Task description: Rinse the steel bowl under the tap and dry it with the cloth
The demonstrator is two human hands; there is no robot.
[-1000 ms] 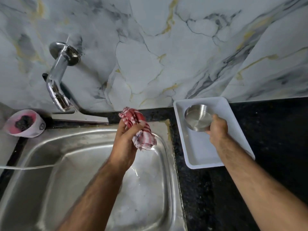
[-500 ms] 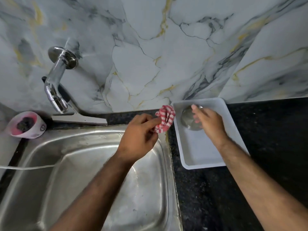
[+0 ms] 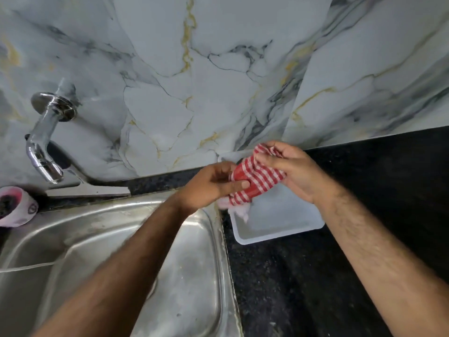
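Both grips closed on red-and-white checked cloth (image 3: 255, 182), bunched between them above white plastic tray (image 3: 279, 229). Left hand (image 3: 213, 186): thumb and fingers pinching cloth's left end, thumb pressed flat on fabric. Right hand (image 3: 291, 171): fingers curled over cloth's upper right part, top corner pinched at fingertips. Cloth stretched diagonal, upper right to lower left, w/ pale frayed-looking end hanging below left hand over tray's near-left corner; slightly blurred. Red stripes crossing white, dense check; centre section looks rounded, as if wrapped over sth, but can't tell what's under it. Steel bowl not visible; hidden by cloth and hands or out of sight, can't tell which.

Tray sitting on black speckled worktop (image 3: 364, 215), just right of stainless sink (image 3: 109, 251), far edge near wall. Sink basin dull, streaked, w/ thin white line crossing its left wall. Chrome tap (image 3: 46, 142) mounted on marble-pattern wall (image 3: 218, 81), spout angled down over sink's back left; no water seen running. Small white-and-pink tub (image 3: 17, 207) w/ dark contents at far left, beside sink rim. Flat grey strip (image 3: 90, 189) lying along ledge behind sink, below tap. Both forearms bare, reaching in from bottom edge.
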